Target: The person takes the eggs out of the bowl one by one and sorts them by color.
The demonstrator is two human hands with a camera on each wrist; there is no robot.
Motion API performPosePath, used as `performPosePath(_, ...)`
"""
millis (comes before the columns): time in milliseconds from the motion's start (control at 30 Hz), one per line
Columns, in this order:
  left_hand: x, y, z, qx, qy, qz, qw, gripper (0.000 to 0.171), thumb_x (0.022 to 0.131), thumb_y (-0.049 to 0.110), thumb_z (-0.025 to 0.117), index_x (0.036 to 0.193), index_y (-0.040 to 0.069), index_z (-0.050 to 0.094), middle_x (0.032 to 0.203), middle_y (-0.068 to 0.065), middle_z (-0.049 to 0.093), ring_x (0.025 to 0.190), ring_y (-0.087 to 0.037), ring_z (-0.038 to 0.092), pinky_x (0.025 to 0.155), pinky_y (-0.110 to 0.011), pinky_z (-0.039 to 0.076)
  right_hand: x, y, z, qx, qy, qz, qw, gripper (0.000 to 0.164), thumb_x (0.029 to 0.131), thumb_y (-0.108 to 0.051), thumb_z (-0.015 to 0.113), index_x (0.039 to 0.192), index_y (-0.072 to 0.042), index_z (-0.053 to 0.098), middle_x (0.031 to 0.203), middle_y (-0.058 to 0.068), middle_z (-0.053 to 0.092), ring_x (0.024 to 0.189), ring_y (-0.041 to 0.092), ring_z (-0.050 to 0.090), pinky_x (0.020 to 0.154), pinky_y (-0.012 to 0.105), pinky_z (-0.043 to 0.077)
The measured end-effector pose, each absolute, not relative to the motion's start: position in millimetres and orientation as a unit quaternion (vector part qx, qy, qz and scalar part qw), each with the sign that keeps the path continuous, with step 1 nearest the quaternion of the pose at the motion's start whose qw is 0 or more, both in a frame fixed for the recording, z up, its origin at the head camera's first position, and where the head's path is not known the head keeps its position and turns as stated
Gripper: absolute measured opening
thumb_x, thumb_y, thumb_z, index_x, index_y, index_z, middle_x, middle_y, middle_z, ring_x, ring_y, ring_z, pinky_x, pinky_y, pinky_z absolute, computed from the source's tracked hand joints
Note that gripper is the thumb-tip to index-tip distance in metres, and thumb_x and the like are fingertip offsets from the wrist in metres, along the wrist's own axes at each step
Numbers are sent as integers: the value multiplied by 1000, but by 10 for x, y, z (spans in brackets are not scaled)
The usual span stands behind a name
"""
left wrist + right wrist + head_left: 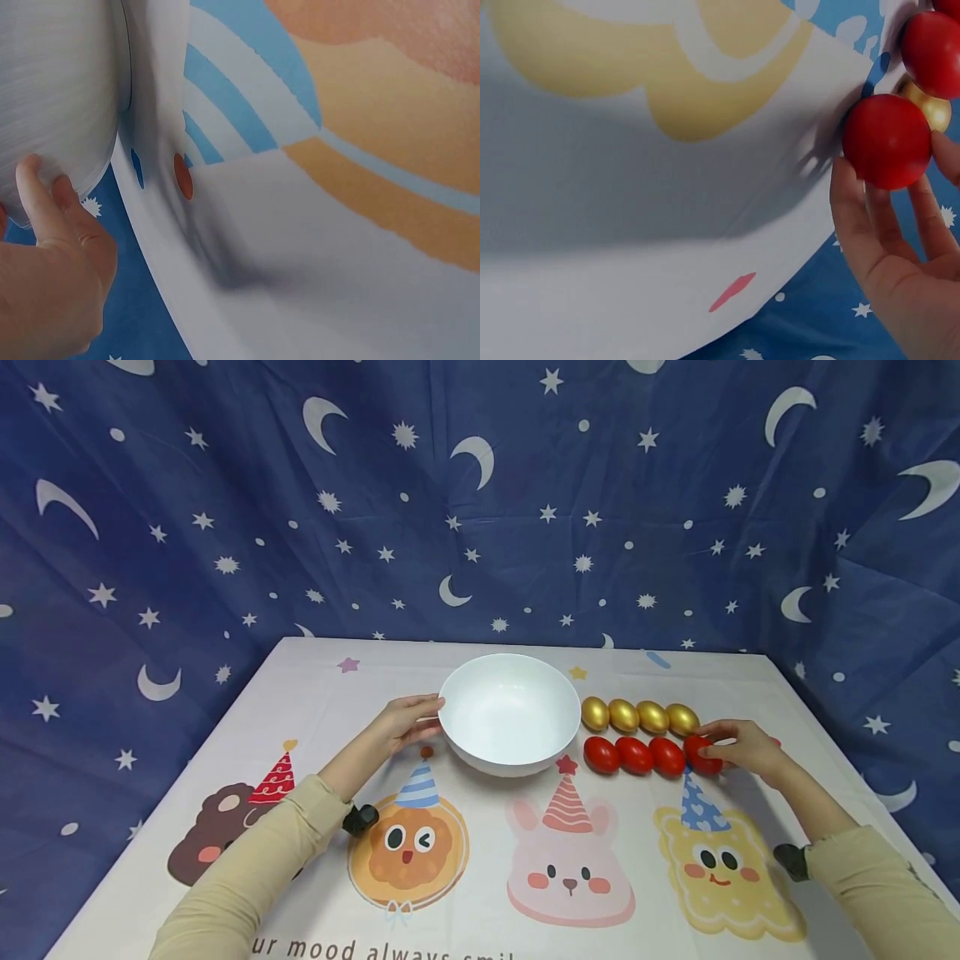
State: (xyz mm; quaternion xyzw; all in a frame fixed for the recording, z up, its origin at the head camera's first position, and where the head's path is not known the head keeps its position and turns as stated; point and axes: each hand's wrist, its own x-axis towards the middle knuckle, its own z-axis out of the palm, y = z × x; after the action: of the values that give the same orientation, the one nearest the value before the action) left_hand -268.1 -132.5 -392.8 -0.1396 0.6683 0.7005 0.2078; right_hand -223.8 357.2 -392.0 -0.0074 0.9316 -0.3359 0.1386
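A large white bowl (517, 714) stands near the middle of the table. My left hand (411, 722) touches its left side, fingers fairly straight; the left wrist view shows fingertips against the outer wall of the bowl (60, 90). To the right of the bowl, several shiny red eggs (634, 756) lie in a row. My right hand (742, 747) grips the rightmost red egg (701, 755) between thumb and fingers. In the right wrist view this red egg (887, 141) sits within the fingertips, beside another red one. Behind the red row lies a row of several gold eggs (624, 716).
A white tablecloth (495, 827) printed with cartoon figures covers the table. Behind the table hangs a dark blue curtain (525, 527) with moons and stars. Dark wrist cameras, such as the left one (361, 820), are worn at both sleeves.
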Motion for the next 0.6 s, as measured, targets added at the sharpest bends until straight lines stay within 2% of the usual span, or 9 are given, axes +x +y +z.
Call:
performPosePath(200,-2678,-1325,-3915,-137,669,701,207,53,93,19,61,141,7,42,128,-15,54,74,-5,64,71,-15,60,-2218,3540,-3926,-7,930,-340,140,49,88,-16,64,125,13,49,122,36,49,84,18,57,67,23,61)
performPosePath(600,-2679,-1317,-3910,-140,664,703,211,54,93,19,60,142,7,41,139,-20,46,70,-5,65,74,-16,60,-2226,3555,-3931,-2,925,-349,151,50,89,-17,63,127,11,47,122,36,48,81,17,57,68,24,62)
